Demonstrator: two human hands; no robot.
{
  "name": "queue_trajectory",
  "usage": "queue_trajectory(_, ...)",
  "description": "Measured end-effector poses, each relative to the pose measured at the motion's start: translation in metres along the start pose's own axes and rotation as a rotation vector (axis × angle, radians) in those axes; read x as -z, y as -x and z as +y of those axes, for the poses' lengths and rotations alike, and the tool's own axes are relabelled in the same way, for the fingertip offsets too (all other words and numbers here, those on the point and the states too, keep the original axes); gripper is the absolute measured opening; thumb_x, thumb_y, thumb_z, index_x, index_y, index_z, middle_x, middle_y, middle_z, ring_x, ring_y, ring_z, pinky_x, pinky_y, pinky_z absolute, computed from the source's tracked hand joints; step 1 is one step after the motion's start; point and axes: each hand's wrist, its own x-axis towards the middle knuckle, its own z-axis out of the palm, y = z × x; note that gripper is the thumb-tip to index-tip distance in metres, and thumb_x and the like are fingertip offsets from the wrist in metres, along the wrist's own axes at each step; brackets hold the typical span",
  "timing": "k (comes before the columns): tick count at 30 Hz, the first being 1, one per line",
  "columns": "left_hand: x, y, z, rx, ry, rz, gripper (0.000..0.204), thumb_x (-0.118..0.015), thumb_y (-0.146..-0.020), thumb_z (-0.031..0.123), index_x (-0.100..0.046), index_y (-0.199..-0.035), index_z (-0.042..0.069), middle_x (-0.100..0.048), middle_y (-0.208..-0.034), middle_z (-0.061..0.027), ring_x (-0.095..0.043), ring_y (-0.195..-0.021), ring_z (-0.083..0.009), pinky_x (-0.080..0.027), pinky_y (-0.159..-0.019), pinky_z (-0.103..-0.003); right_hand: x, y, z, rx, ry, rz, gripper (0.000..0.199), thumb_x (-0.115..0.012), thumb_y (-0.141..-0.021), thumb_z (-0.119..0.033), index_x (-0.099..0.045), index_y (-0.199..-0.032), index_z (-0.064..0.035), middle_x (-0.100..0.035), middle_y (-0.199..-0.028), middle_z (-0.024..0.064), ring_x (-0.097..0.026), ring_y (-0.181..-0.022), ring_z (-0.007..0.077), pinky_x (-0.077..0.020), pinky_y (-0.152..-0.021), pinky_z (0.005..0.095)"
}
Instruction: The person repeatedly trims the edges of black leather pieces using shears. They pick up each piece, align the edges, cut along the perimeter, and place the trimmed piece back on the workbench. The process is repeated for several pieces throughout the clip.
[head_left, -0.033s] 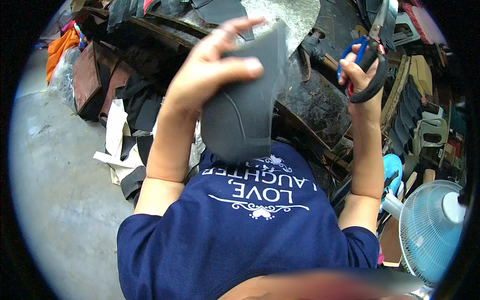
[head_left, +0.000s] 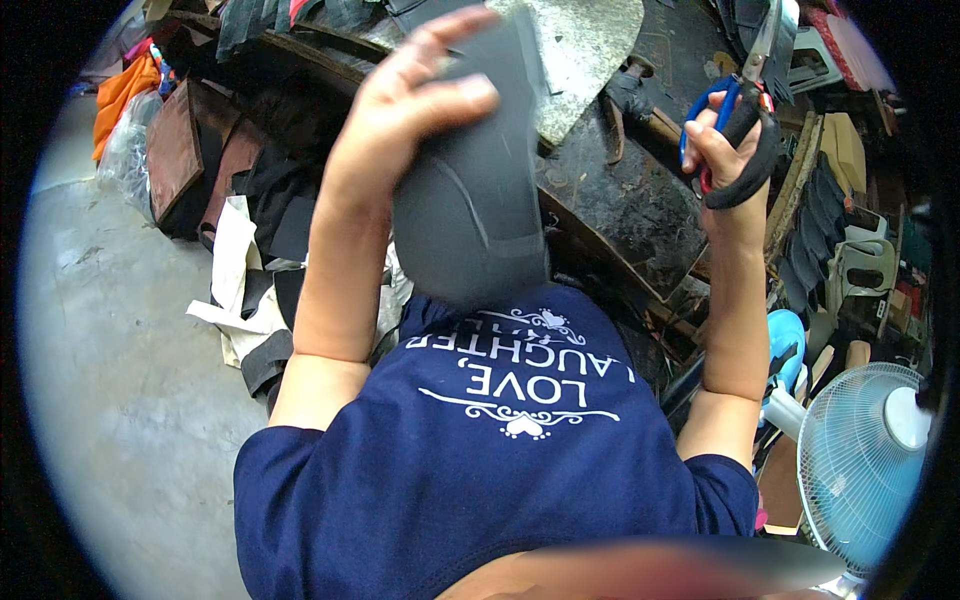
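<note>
My left hand point(head_left: 405, 110) grips a flat black sole-shaped piece point(head_left: 470, 220) from its left side, thumb on the face towards me. Its broad, rounded end hangs down in front of my shirt, and a thin curved line runs across it. The fingers behind the piece are partly hidden. Out to the right, my right hand point(head_left: 725, 145) is closed round the handles of a pair of scissors point(head_left: 757, 60), with fingers through the blue and black-wrapped loops. The blades point up, away from the black piece.
Ahead stands a dark worktable point(head_left: 630, 215) with a pale slab point(head_left: 590, 60) and a hammer point(head_left: 630, 100) on it. Offcuts point(head_left: 240, 290) lie on the floor at left. At right are a fan point(head_left: 865, 460), a plastic chair point(head_left: 862, 260) and stacked black pieces point(head_left: 815, 225).
My left hand and the black piece have shifted slightly left and up, and the piece has turned a little. My right hand with the scissors has barely moved.
</note>
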Motion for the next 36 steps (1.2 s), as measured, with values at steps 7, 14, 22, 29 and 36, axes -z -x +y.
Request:
queue_trajectory(7,0.024,-0.020,-0.021,0.000,0.532,0.365,0.038,-0.060,-0.091,0.014,-0.055,-0.125,-0.002,-0.066,-0.106,-0.0083,-0.065,-0.090,-0.0155,-0.053,-0.080,-0.028,-0.007,0.023,0.024,-0.153,-0.100,-0.338,0.067,-0.073,-0.081,-0.041,-0.046,-0.129,-0.0027,-0.059,-0.113,0.0130,-0.058,-0.088,0.0159,-0.0468,-0.081,0.0312)
queue_trajectory(14,0.072,-0.005,-0.009,-0.071,0.904,0.202,0.030,-0.052,-0.098,0.020,-0.063,-0.112,-0.004,-0.068,-0.108,-0.0206,-0.068,-0.097,-0.0314,-0.054,-0.091,-0.044,-0.022,0.033,0.009,-0.374,-0.117,-0.384,0.070,-0.079,-0.074,-0.019,-0.041,-0.130,-0.0015,-0.064,-0.080,0.0103,-0.060,-0.062,0.0145,-0.0471,-0.052,0.0236)
queue_trajectory(22,0.059,0.036,-0.007,-0.224,0.720,0.350,0.028,-0.046,-0.100,0.019,-0.065,-0.111,0.001,-0.070,-0.105,-0.0182,-0.071,-0.093,-0.0270,-0.058,-0.084,-0.042,-0.046,0.015,0.006,-0.170,-0.121,-0.242,0.065,-0.066,-0.081,-0.011,-0.035,-0.137,-0.0032,-0.061,-0.067,0.0123,-0.056,-0.050,0.0144,-0.0431,-0.043,0.0241)
queue_trajectory(29,0.064,0.037,-0.013,-0.207,1.081,-0.234,0.071,-0.048,-0.096,0.055,-0.046,-0.137,-0.003,-0.055,-0.134,-0.0213,-0.054,-0.124,-0.0341,-0.043,-0.104,-0.051,-0.053,0.012,0.000,-0.124,-0.441,-0.160,0.068,-0.059,-0.082,-0.006,-0.029,-0.143,-0.0048,-0.054,-0.058,0.0053,-0.053,-0.047,0.0140,-0.0436,-0.045,0.0276)
queue_trajectory(36,0.006,0.046,-0.045,-0.267,0.583,-0.233,0.111,-0.060,-0.071,0.073,-0.026,-0.151,0.003,-0.035,-0.150,-0.0200,-0.035,-0.138,-0.0370,-0.029,-0.114,-0.052,-0.060,0.008,-0.005,-0.156,-0.528,-0.098,0.028,-0.060,-0.079,-0.008,-0.051,-0.102,0.0044,-0.054,-0.056,0.0083,-0.053,-0.046,0.0197,-0.0447,-0.045,0.0308)
